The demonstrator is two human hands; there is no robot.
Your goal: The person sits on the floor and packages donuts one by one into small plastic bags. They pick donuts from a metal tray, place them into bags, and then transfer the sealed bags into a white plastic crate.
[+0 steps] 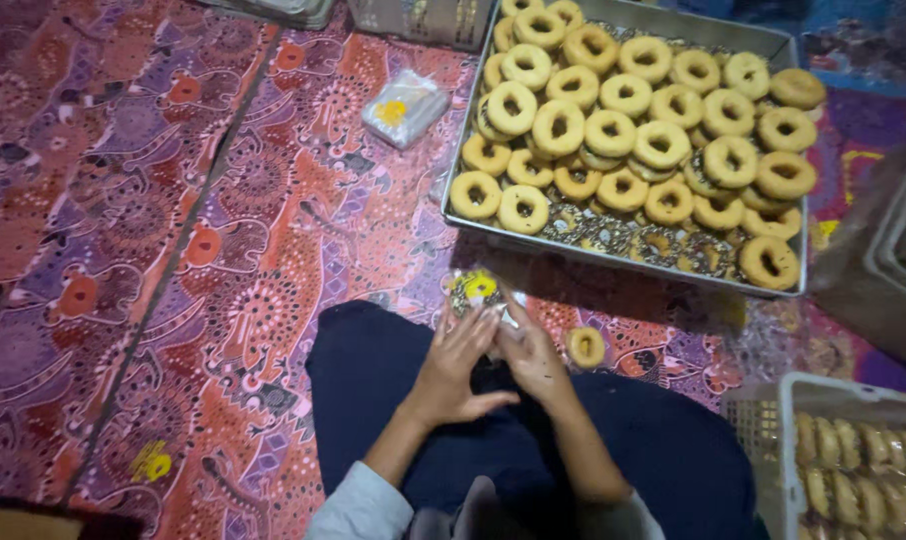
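My left hand (457,366) and my right hand (528,350) meet in front of my lap, both gripping a clear plastic packet (473,292) with a yellow sticker and a sprinkled doughnut inside. One plain doughnut (585,346) lies on the mat just right of my right hand. Beyond my hands stands a large metal tray (633,262) piled with several plain ring doughnuts (613,130), with sprinkled ones along its near edge.
A wrapped packet with a yellow sticker (405,106) lies on the patterned mat (173,250) left of the tray. A white plastic basket (773,420) at the lower right holds several packed doughnuts. My dark-trousered knees fill the lower middle.
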